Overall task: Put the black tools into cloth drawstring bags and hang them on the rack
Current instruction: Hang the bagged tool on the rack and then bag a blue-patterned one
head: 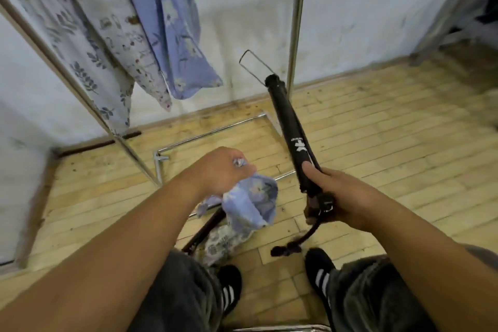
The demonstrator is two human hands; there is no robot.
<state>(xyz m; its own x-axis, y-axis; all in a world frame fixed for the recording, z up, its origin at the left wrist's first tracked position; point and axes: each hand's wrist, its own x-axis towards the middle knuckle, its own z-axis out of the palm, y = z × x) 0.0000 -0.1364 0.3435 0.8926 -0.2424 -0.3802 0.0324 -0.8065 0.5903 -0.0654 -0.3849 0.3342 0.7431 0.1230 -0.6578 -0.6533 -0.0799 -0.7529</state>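
**A:** Black tools first: where are they, taking the chrome garment rack [296, 21] as the marker, left to right?

**B:** Left of the rack's upright pole hang three floral cloth drawstring bags: a pale leaf-print one [89, 62], a cream sprigged one [126, 43] and a lilac one [172, 35]. Below the pole, toward the person, the left hand [221, 170] is closed on the bunched mouth of a lilac floral cloth bag [253, 202]. Under that bag a second dark rod [204, 229] and a pale floral cloth [226, 240] lie on the wooden floor. Just in front of the pole, the right hand [331, 197] grips the long black tube-shaped tool [291, 127] near its lower end, wire loop tip up, not yet bagged.

**A:** What could go wrong?

**B:** I'd judge the bag's mouth is scrunched shut, so the tool may jam unless it is spread. The wire loop could catch the cloth or knock the pole, and the dangling black hose [296, 242] could snag outside the bag.

**A:** Anything unclear?

**B:** The drawstring is hidden in the fist, the rack's top bar is cut off, and the cloths are blurred.
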